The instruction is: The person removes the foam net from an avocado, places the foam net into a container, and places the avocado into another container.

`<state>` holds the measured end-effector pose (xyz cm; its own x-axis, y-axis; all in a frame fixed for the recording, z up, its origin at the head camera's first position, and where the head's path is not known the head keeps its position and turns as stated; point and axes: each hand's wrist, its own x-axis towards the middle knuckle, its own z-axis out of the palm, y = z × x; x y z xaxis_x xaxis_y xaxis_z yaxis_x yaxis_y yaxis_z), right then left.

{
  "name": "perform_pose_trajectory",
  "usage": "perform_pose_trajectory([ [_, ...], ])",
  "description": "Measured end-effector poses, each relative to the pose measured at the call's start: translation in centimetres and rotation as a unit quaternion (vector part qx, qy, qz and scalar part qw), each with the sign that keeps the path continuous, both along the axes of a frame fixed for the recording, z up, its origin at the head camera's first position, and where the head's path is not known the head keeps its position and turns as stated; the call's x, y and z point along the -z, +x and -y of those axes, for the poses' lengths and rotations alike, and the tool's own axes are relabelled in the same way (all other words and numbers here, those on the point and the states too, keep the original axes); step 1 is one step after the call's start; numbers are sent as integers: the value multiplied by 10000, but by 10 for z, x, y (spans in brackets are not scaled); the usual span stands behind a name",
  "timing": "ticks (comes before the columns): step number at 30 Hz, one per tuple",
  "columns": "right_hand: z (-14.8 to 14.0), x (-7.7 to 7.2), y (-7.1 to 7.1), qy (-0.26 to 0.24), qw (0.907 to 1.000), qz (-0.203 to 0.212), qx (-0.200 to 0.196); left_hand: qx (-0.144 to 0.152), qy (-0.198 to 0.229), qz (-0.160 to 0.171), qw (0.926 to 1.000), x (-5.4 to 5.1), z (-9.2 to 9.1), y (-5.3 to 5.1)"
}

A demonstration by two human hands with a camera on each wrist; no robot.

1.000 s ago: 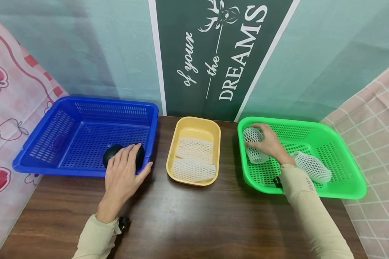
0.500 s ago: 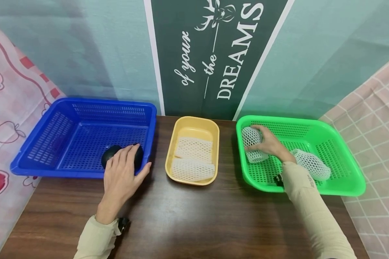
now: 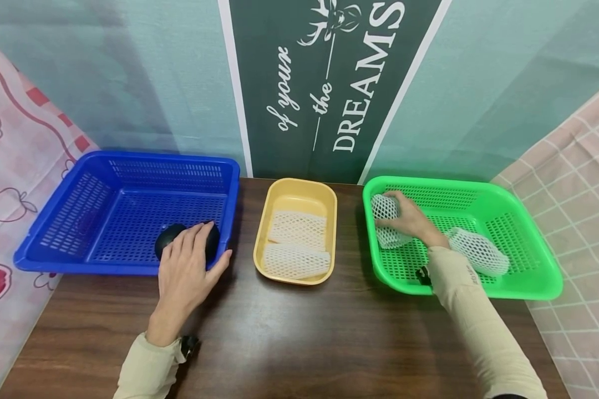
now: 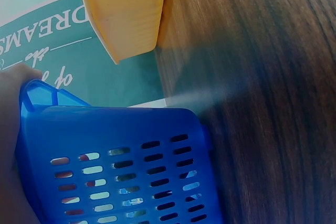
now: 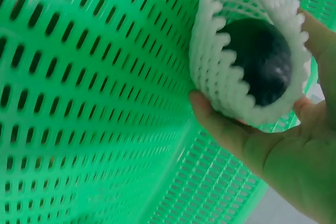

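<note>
Hardly anything has moved since the earlier frame: the whole view has slid slightly toward the left, and both hands stay at the same things. What matters most, in my judgement, is at the right of the frame. There the right hand (image 3: 413, 220) is half closed around a white foam net (image 3: 390, 238), the fingers on one side and the thumb on the other. This net is in the left end of the green basket (image 3: 551, 269). It lies to the left of the hand, with its long axis running roughly from top to bottom of the frame. From the right wrist view I see a dark round thing (image 5: 260, 61) inside its open end. The left hand (image 3: 186, 274) is much farther from it, at the left of the frame; its fingers rest over black round things (image 3: 167, 238) in the blue basket (image 3: 174, 172). Whether they grip, I cannot tell.
</note>
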<state>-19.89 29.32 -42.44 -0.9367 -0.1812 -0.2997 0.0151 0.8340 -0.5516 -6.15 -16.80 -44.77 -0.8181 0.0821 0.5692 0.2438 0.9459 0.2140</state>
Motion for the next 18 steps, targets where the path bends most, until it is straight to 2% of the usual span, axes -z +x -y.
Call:
perform_pose_trajectory([
  [7,4,-2,3,30,9997,173,148,-7,8,34,10000,0,0,0],
  [13,6,-4,3,109,9998,79,137,-25,19,41,10000,0,0,0],
  [18,7,-5,2,371,9992,-35,123,-39,17,48,10000,0,0,0],
])
